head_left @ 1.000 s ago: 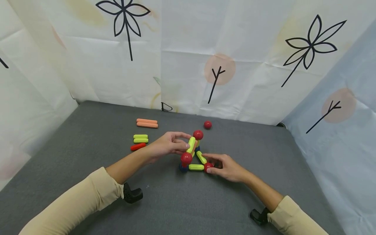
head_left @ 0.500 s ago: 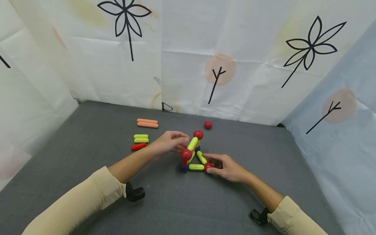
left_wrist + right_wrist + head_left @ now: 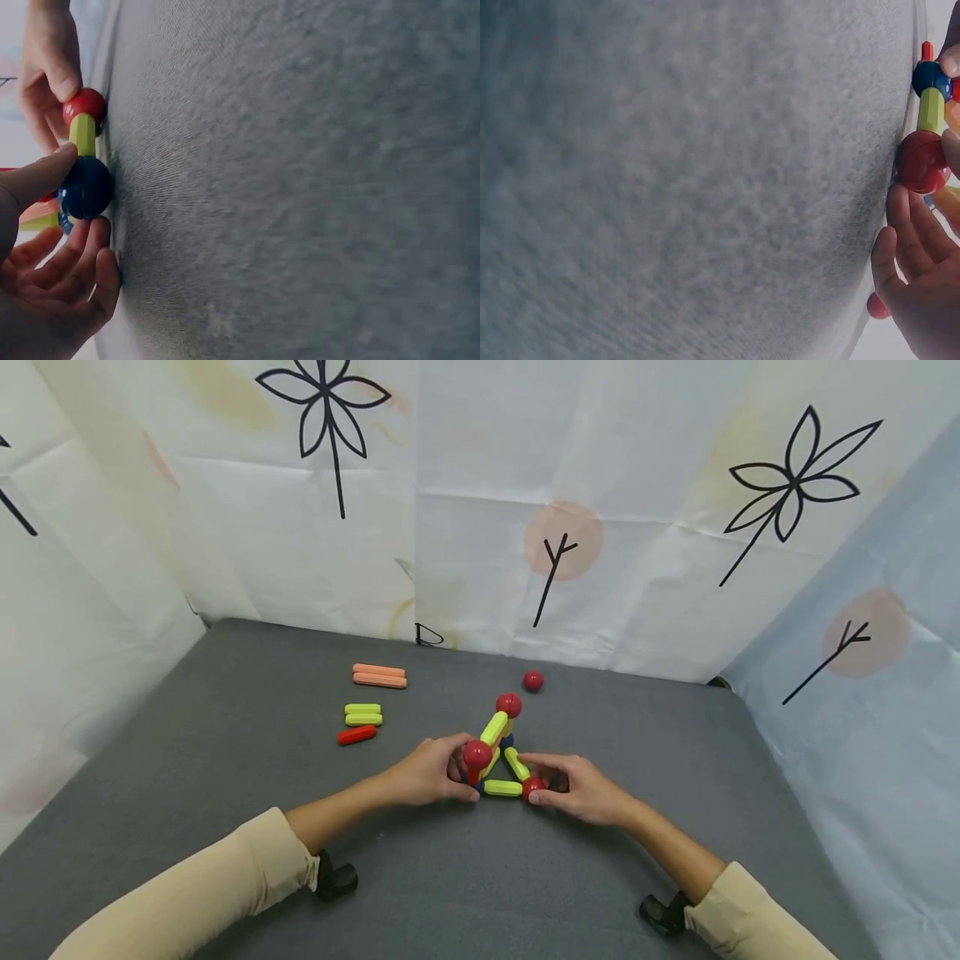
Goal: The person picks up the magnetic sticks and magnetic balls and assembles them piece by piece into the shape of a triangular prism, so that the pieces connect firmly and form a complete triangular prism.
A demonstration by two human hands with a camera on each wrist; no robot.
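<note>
Plastic rods and balls formed a small frame (image 3: 497, 758) on the grey surface (image 3: 225, 760). The left hand (image 3: 431, 772) pinched its blue corner ball (image 3: 85, 187); the right hand (image 3: 577, 787) gripped the red corner ball (image 3: 533, 787). It looked light and stiff, likely to separate at joints, best held by the corners.

Two bare forearms enter from the near edge, one at left, one at right. Each arm wears a long cream-beige sleeve: left sleeve (image 3: 187, 902), right sleeve (image 3: 750, 914). The sleeves are of soft, plain fabric without print, and end partway up the forearm, leaving wrist and hand uncovered. A small black mount projects from under each cuff: left wrist mount (image 3: 335, 878), right wrist mount (image 3: 660, 913); both are matte, rounded and blocky. The left hand (image 3: 431, 770) and right hand (image 3: 581, 789) are ungloved, with no rings or bands visible.
</note>
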